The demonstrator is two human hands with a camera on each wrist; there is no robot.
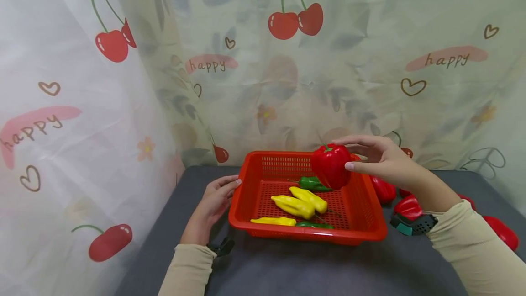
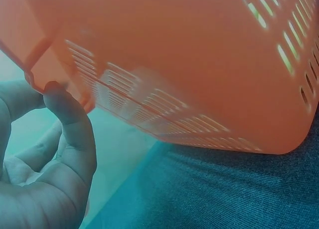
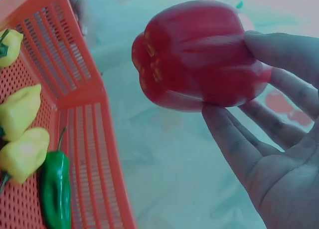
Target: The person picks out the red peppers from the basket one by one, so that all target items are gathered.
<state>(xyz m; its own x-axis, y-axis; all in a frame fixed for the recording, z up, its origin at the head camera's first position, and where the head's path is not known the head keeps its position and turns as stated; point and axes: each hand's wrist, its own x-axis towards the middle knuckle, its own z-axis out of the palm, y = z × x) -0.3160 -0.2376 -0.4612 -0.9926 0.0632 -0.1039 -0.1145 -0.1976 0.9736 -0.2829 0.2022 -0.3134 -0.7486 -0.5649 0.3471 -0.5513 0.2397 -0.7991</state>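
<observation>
My right hand (image 1: 380, 156) grips a red bell pepper (image 1: 331, 166) between thumb and fingers, above the right back part of a red plastic basket (image 1: 371, 216). In the right wrist view the bell pepper (image 3: 199, 57) is off the table, with the fingers (image 3: 237, 139) around one end. My left hand (image 1: 214, 202) pinches the basket's left rim; in the left wrist view its thumb and fingers (image 2: 72, 124) meet at the rim's edge. Inside the basket lie yellow peppers (image 1: 292, 206) and green peppers (image 1: 314, 184); one green pepper is partly hidden by the front rim.
Several red bell peppers (image 1: 500, 233) lie on the grey tabletop (image 1: 287, 268) to the right of the basket, some partly behind my right arm. A printed curtain (image 1: 246, 104) hangs behind and to the left of the table.
</observation>
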